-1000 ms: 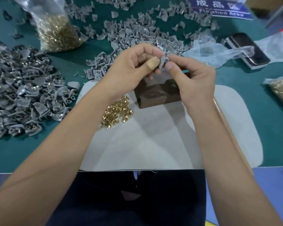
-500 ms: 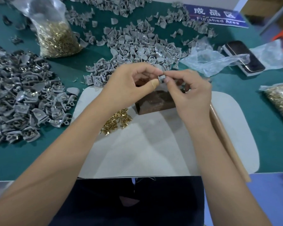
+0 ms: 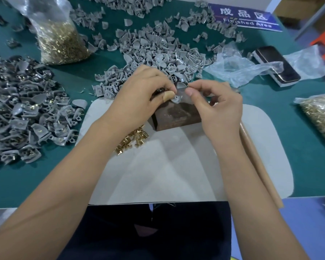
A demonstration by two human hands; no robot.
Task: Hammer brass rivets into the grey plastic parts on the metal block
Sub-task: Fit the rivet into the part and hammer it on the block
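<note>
Both hands meet over metal block (image 3: pixel 176 117), pinching grey plastic part (image 3: pixel 180 89) between them: left hand (image 3: pixel 144 94) at its left edge, right hand (image 3: pixel 216 102) at its right; part just above block top, rivet unseen

bright even overhead light, soft shadows, wide-angle edge warp, slight blur.
</note>
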